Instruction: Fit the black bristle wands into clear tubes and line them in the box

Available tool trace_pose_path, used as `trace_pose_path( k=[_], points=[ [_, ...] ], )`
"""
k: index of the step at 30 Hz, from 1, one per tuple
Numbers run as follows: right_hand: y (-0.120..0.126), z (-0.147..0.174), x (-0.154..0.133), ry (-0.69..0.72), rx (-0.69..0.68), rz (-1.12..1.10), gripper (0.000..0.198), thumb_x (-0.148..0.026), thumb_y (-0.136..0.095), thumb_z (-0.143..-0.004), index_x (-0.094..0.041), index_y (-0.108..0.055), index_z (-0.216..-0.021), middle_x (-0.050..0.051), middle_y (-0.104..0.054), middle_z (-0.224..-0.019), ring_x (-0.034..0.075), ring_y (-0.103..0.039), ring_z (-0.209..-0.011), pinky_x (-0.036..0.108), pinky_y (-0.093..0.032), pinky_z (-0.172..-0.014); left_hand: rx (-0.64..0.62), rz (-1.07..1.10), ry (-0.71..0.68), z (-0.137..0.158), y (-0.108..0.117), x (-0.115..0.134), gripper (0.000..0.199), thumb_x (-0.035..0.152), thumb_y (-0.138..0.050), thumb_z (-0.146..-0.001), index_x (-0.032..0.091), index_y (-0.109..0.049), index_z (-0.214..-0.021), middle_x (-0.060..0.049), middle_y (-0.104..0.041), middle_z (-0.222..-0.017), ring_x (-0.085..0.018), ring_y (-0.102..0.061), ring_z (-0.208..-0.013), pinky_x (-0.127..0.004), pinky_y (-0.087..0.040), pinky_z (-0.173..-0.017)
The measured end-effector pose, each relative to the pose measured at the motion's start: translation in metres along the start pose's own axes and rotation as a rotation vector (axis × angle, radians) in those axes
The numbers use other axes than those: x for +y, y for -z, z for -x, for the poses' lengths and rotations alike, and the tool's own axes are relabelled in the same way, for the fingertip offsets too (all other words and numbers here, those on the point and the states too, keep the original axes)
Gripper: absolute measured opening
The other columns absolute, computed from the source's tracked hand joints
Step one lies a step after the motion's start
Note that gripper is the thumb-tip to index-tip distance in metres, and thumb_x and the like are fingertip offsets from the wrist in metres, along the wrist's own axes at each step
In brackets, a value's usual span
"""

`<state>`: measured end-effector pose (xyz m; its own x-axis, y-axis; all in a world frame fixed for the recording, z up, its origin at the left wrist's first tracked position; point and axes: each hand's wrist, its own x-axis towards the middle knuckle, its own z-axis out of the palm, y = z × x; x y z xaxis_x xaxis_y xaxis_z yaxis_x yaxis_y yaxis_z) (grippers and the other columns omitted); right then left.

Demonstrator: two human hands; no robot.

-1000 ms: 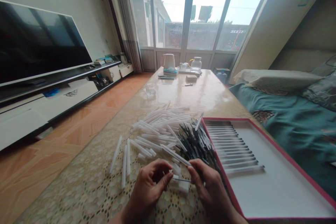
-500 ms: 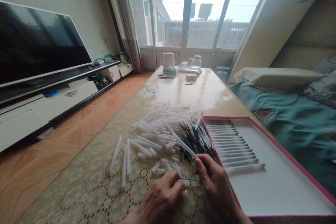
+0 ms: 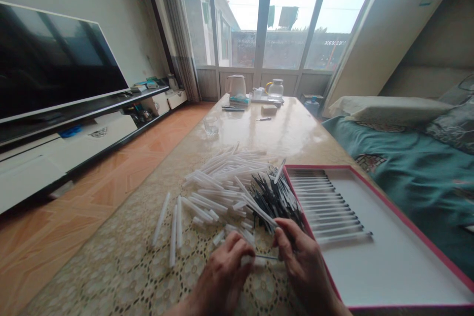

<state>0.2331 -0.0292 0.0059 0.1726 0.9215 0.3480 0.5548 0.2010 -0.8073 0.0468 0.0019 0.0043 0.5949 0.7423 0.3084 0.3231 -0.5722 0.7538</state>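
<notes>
My left hand (image 3: 229, 266) is closed, its fingertips at the left end of a thin dark pen refill (image 3: 267, 257); anything else inside the fingers is hidden. The refill's other end runs into my right hand (image 3: 298, 254), which is also closed. A long white plastic pen tube (image 3: 257, 209) reaches from the right fingers up and left over the heap. Just beyond the hands lie short white pieces (image 3: 219, 238), a pile of white tubes (image 3: 218, 177) and a bundle of black refills (image 3: 272, 200).
On the right a white tray with a red rim (image 3: 392, 212) holds a row of finished-looking pens (image 3: 326, 202). Several loose tubes (image 3: 173, 237) lie at the left. Farther back stand a drinking glass (image 3: 211, 127), a small box (image 3: 268, 109), a kettle (image 3: 236, 87) and a glass jug (image 3: 276, 88).
My left hand has shifted slightly up and its fingers have moved around the refill's end. The right hand keeps hold nearly in place. Tray and piles are unchanged.
</notes>
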Motion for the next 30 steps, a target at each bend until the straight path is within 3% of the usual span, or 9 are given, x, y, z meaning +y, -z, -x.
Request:
trace_pose_path(
  k=[2, 4, 7, 10, 15, 24, 30],
  points=[
    [0.001, 0.000, 0.000, 0.018, 0.005, 0.026, 0.020, -0.029, -0.043, -0.092, -0.017, -0.059, -0.094, 0.001, -0.064, -0.073, 0.014, -0.061, -0.062, 0.020, -0.048, -0.057, 0.172, 0.240, 0.227, -0.003, 0.007, -0.002, 0.003, 0.021, -0.056, -0.085, 0.020, -0.059, -0.085, -0.002, -0.060, -0.073, -0.016, -0.058, -0.066, -0.025, -0.047, -0.061],
    [0.003, 0.001, 0.000, 0.043, 0.001, 0.055, 0.018, -0.027, -0.043, -0.091, -0.018, -0.059, -0.089, 0.002, -0.063, -0.073, 0.015, -0.063, -0.065, 0.020, -0.048, -0.059, 0.301, 0.530, 0.432, -0.007, 0.015, -0.005, 0.010, 0.029, -0.060, -0.083, 0.020, -0.058, -0.087, 0.002, -0.058, -0.064, -0.014, -0.057, -0.058, -0.024, -0.047, -0.054],
    [0.003, 0.003, -0.002, 0.095, -0.013, 0.093, 0.015, -0.023, -0.044, -0.089, -0.019, -0.058, -0.084, 0.001, -0.060, -0.068, 0.016, -0.063, -0.065, 0.020, -0.047, -0.057, 0.423, 0.826, 0.618, -0.013, 0.025, -0.009, 0.023, 0.029, -0.069, -0.077, 0.016, -0.061, -0.094, 0.001, -0.065, -0.067, -0.014, -0.062, -0.062, -0.024, -0.052, -0.059],
    [0.003, 0.005, -0.004, 0.141, -0.021, 0.112, 0.014, -0.020, -0.043, -0.088, -0.019, -0.055, -0.082, 0.001, -0.058, -0.067, 0.015, -0.060, -0.062, 0.021, -0.045, -0.055, 0.497, 0.944, 0.712, -0.015, 0.028, -0.012, 0.025, 0.027, -0.075, -0.072, 0.013, -0.063, -0.089, -0.002, -0.070, -0.069, -0.013, -0.065, -0.063, -0.023, -0.054, -0.062],
    [0.001, 0.006, -0.001, 0.191, -0.061, 0.159, 0.011, -0.017, -0.043, -0.086, -0.019, -0.053, -0.082, -0.002, -0.054, -0.066, 0.012, -0.052, -0.052, 0.022, -0.039, -0.051, 0.494, 0.999, 0.758, -0.013, 0.024, -0.013, 0.024, 0.027, -0.077, -0.070, 0.014, -0.062, -0.082, -0.002, -0.070, -0.067, -0.011, -0.063, -0.058, -0.020, -0.052, -0.056],
    [0.002, 0.004, -0.001, 0.221, -0.140, 0.174, 0.012, -0.014, -0.044, -0.086, -0.019, -0.054, -0.085, -0.001, -0.055, -0.070, 0.012, -0.052, -0.057, 0.022, -0.037, -0.054, 0.369, 0.957, 0.653, -0.012, 0.021, -0.013, 0.023, 0.030, -0.073, -0.073, 0.014, -0.060, -0.084, 0.001, -0.067, -0.064, -0.008, -0.058, -0.051, -0.018, -0.046, -0.047],
    [0.003, -0.001, 0.000, 0.460, -0.152, 0.460, 0.015, -0.021, -0.047, -0.093, -0.021, -0.058, -0.082, 0.000, -0.057, -0.068, 0.017, -0.051, -0.062, 0.028, -0.030, -0.059, 0.283, 0.878, 0.609, -0.010, 0.018, -0.013, 0.026, 0.037, -0.071, -0.075, 0.016, -0.057, -0.081, 0.002, -0.066, -0.059, -0.010, -0.058, -0.048, -0.018, -0.043, -0.042]
  ],
)
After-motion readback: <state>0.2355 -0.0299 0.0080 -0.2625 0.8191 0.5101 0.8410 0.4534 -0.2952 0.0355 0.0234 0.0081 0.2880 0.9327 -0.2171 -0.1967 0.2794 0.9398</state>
